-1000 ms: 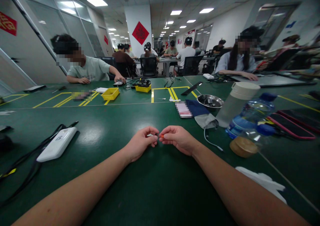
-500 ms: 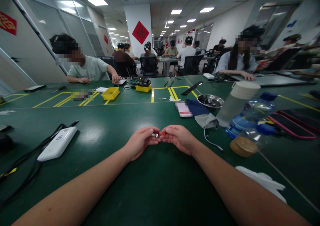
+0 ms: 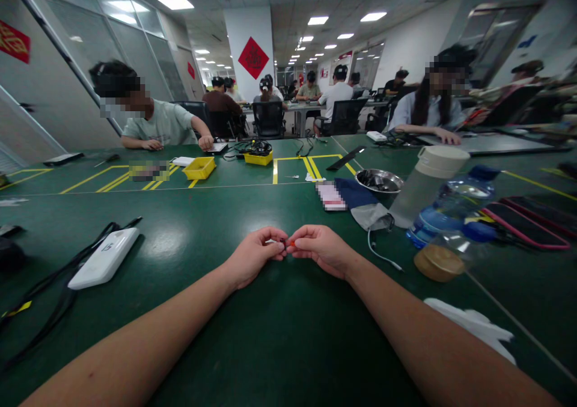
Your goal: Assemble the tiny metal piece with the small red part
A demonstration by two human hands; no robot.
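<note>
Above the glossy dark-green tabletop [image 3: 288,335], the left hand [image 3: 259,255] pinches a tiny dark piece [image 3: 283,241] and the right hand [image 3: 323,248] a tiny orange-red piece [image 3: 293,244]. The hands sit close together, probably because parts so small need fine fingertip control.

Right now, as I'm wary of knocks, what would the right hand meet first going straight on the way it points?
Probably the left hand, or the small dark piece it seems to pinch: both lie just ahead of the right hand and its orange piece. Whether they touch is unclear.
</note>
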